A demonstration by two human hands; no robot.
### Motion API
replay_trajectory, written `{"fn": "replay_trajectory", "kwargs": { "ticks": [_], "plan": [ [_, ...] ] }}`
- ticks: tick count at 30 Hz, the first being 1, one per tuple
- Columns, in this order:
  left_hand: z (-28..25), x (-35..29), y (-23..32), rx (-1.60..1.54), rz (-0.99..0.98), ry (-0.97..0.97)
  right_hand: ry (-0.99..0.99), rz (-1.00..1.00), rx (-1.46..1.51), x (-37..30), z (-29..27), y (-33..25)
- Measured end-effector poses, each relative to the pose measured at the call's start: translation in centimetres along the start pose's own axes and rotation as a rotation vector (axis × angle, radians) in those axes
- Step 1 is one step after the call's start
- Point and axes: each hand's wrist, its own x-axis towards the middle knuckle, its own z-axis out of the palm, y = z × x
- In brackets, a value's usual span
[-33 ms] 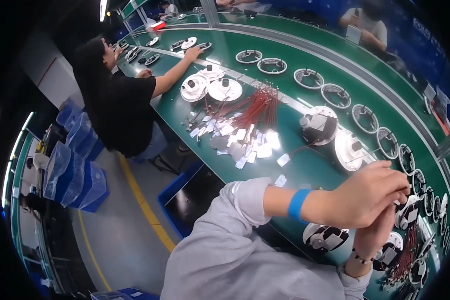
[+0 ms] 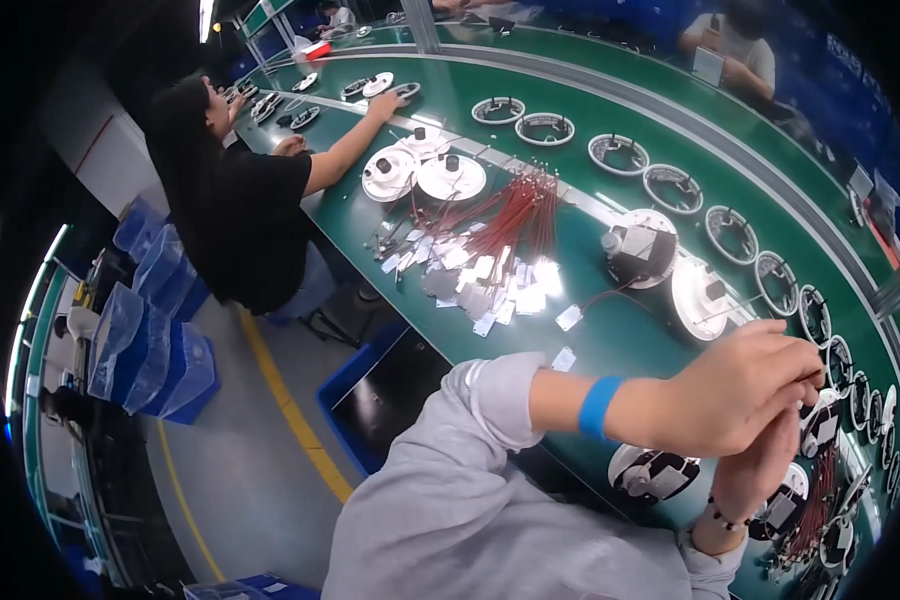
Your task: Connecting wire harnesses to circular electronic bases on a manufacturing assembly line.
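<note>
Lying mid-bench, white rect. labels (image 2: 490,285), red wires (image 2: 515,210)

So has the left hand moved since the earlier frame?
No. The left hand sits at the same spot beside the white disc on the green bench.

red wire bundle (image 2: 515,205) | blue bins (image 2: 150,340) | co-worker's black shirt (image 2: 255,225)

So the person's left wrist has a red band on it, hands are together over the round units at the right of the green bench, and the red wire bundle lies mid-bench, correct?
Not quite: the head view shows the band on the left wrist is blue, not red. The rest holds: left hand and right hand meet over the round units, and the red wire bundle lies mid-bench.
</note>
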Motion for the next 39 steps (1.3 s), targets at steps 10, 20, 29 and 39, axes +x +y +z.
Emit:
{"fn": "replay_trajectory", "kwargs": {
  "ticks": [10,20,29,39],
  "plan": [
    [-0.5,1.3,0.0,-0.457,-0.018,0.046,0.036,0.007,-0.191,0.1,0.0,-3.7],
    [1.6,-0.9,-0.8,-0.035,0.235,0.174,0.023,0.053,-0.486,-1.0,-1.6,-4.3],
    [-1.4,-6.9,-7.8,-0.213,-0.335,-0.309,-0.019,-0.157,-1.256,-4.6,-2.2,-8.3],
    [3.5,-12.0,-13.3,-0.337,-0.405,-0.604,0.082,0.150,-1.220,-5.8,-6.9,2.2]
  ]
}}
